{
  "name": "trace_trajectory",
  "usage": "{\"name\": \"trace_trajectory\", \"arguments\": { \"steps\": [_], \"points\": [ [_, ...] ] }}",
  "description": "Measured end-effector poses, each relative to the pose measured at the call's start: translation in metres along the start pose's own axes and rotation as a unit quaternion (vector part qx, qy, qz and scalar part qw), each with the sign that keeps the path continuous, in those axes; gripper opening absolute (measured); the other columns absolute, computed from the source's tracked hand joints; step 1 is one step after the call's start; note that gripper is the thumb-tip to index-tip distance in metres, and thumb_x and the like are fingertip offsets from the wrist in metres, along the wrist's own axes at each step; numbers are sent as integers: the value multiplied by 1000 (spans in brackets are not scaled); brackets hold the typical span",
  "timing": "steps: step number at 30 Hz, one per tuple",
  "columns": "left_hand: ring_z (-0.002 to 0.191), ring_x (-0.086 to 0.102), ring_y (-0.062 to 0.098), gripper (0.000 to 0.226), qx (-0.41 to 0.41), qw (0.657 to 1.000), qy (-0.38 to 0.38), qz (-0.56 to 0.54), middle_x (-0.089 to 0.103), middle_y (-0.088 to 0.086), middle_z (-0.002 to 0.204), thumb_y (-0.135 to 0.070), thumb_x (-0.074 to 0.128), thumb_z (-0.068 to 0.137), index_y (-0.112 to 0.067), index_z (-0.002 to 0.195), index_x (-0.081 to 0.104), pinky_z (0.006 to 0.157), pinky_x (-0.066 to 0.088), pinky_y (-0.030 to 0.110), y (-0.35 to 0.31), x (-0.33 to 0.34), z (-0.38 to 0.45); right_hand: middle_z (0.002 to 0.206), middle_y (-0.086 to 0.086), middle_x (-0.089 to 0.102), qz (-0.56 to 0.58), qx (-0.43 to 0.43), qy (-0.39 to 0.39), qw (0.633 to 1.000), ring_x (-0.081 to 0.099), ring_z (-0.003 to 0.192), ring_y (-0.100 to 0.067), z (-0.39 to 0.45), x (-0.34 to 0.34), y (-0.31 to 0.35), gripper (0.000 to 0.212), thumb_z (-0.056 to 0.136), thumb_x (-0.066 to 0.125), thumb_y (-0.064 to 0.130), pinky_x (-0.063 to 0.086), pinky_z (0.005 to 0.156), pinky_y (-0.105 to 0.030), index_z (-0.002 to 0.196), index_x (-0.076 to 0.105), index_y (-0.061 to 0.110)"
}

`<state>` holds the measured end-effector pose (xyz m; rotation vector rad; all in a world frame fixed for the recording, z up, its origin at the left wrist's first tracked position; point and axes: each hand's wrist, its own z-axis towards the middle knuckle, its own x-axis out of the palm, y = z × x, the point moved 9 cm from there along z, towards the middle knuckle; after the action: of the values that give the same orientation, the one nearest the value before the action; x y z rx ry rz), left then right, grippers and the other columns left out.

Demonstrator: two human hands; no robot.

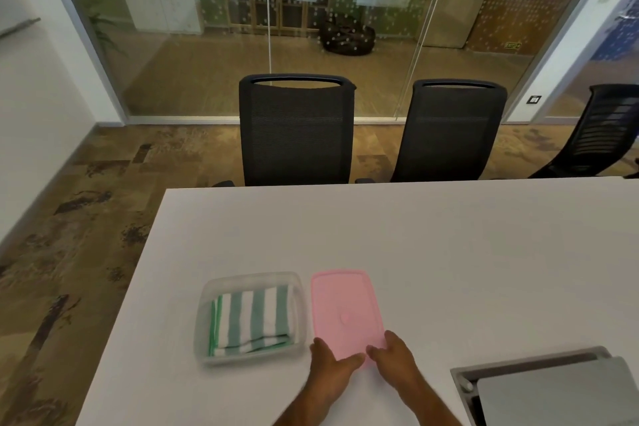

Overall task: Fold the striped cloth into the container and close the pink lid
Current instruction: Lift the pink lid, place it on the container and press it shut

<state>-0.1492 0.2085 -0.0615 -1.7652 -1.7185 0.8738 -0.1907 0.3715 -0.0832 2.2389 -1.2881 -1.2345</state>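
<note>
At the lower centre of the frame both hands meet the near end of the pink lid [345, 313]. The left hand [330, 365] has its fingers laid along the lid's lower left corner, thumb pointing right under the near edge. The right hand [396, 356] curls its fingers over the lower right corner. Whether either hand truly pinches the lid or only rests on it I cannot tell. The lid lies flat on the white table [449, 252], long side running up the frame. Just to its left, almost touching, stands the clear container [207, 297], open on top. The striped cloth [254, 320] lies folded inside it, green and white bands showing. At the lower right corner a grey hatch [553, 391] is set into the table. Beyond the far table edge, three black chairs [297, 131] stand before a glass wall [207, 45].
</note>
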Motion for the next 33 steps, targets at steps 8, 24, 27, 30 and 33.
{"name": "trace_trajectory", "arguments": {
  "steps": [8,24,27,30,33],
  "points": [
    [136,41,23,87,39,995,13,89,39,8,145,-32,75,81,-6,146,23,114,38,36,-4,1,-10,108,-11,74,79,39,-152,984,71,89,-31,-2,-36,-21,40,73,59,0,61,82,-44,109,69,12],
    [150,22,18,105,23,965,111,-236,22,-8,163,-87,45,66,-37,154,19,121,15,51,-63,-25,-40,82,1,76,252,-229,-248,907,71,78,-14,-95,-98,75,38,77,74,-8,57,77,-27,88,75,28],
    [149,27,27,113,14,937,134,-323,21,4,164,-90,39,60,-31,155,21,120,20,56,-77,-47,-40,87,4,74,179,-321,-259,893,68,82,-1,-117,-86,100,41,75,72,-13,53,71,-6,86,75,26],
    [137,46,38,110,39,885,174,-430,46,14,152,-91,43,61,-24,147,41,114,30,63,-92,-71,-41,86,0,70,73,-414,-298,857,63,85,-1,-138,-71,119,42,69,72,-23,49,73,-5,87,78,14],
    [124,58,46,92,96,860,206,-457,62,20,135,-81,49,70,-19,138,53,106,36,70,-106,-92,-47,84,-5,67,11,-469,-322,822,59,85,-5,-148,-56,127,42,62,73,-28,49,72,-12,84,79,7]
  ]
}}
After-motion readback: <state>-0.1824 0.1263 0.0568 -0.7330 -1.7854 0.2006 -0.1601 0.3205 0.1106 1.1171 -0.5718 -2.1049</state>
